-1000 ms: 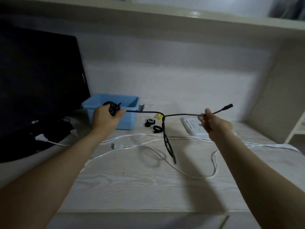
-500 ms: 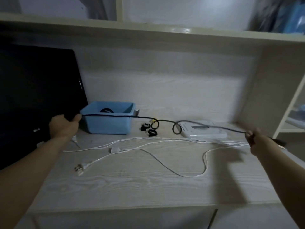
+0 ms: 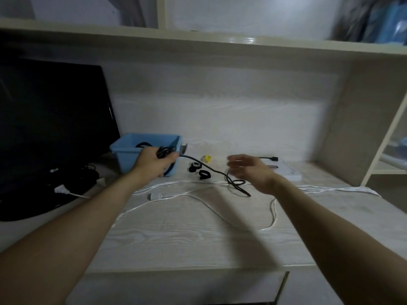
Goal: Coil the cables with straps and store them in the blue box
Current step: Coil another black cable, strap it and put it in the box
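The black cable (image 3: 211, 170) runs from a bunched handful of loops at the left hand (image 3: 154, 164), sags down across the desk (image 3: 187, 238) and ends in a small loop lying on the wood just in front of the right hand (image 3: 251, 172). The left hand grips those loops in a closed fist, held right against the front of the blue box (image 3: 132, 148), at its near rim. The right hand hovers above the cable's loose end with its fingers spread and relaxed, holding nothing; it is smeared by motion, so whether a fingertip brushes the cable is hard to say. Between the hands, two black straps (image 3: 199, 170) lie on the desk near the box, with a small yellow piece (image 3: 207, 158) just behind them. A white cable (image 3: 198, 201) winds across the desk nearer the person. A dark monitor (image 3: 50, 128) stands to the left of the box.
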### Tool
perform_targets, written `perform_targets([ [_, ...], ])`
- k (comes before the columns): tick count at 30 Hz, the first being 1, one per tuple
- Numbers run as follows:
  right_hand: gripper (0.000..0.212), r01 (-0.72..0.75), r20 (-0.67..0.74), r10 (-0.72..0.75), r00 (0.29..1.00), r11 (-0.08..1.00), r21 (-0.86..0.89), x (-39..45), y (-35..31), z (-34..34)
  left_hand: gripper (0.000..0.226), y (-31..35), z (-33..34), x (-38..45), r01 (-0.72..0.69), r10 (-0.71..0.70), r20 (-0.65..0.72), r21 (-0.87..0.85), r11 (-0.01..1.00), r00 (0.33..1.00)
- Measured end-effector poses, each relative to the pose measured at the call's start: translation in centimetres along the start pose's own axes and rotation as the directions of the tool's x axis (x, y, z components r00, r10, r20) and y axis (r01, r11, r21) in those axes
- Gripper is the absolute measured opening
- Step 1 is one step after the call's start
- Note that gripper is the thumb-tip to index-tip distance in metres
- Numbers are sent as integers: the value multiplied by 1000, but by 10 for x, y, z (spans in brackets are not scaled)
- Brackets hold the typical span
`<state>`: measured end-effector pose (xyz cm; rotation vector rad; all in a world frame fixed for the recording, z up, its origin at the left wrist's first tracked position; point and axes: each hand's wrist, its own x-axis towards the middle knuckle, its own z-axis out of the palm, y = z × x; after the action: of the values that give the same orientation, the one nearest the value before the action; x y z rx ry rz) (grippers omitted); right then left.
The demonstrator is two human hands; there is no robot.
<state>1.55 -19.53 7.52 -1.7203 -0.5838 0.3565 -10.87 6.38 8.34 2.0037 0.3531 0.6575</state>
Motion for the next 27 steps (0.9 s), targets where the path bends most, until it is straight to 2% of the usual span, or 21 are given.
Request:
perform_targets([
  [2,40,95,136,-63,989,966,-242,-1,-15,35,33,13,12,-3,-17,26,92,-91,996,995],
  [4,25,174,144,-135,980,933,-315,1,-23,58,37,23,17,-3,-34,48,98,-145,989,994],
  [6,29,205,82,-188,979,916,-346,5,-28,62,35,34,19,-2,-71,75,23,-141,987,997],
  [8,37,207,0,-241,970,831,-516,9,-31,50,33,41,12,5,-116,101,-128,-115,987,987],
  [9,36,191,-46,-273,961,773,-605,13,-28,36,33,42,5,10,-113,83,-214,-132,985,973],
  [11,33,66,-144,-252,957,673,-737,21,-15,1,32,39,-12,19,-81,2,-369,-198,977,930],
  [13,29,-44,-213,-245,946,553,-832,23,-6,-32,28,31,-21,25,-20,-81,-425,-227,974,902],
  [15,27,-104,-278,-302,912,484,-869,21,-9,-55,29,16,-18,30,56,-186,-462,-282,958,867],
  [17,24,-143,-360,-361,861,507,-850,23,-17,-77,30,0,-14,35,144,-359,-475,-430,891,803],
  [20,15,-220,-458,-305,835,579,-785,22,-20,-119,39,-13,-15,36,235,-486,-454,-504,831,747],
  [22,12,-290,-505,-241,829,586,-756,14,-21,-140,46,-21,-17,37,261,-509,-474,-495,829,718],
  [24,15,-346,-569,-237,787,595,-726,7,-21,-156,48,-25,-15,37,243,-493,-503,-482,842,710],
  [27,26,-369,-664,-174,727,717,-592,6,-23,-167,48,-24,-9,40,229,-475,-510,-472,851,717],
])
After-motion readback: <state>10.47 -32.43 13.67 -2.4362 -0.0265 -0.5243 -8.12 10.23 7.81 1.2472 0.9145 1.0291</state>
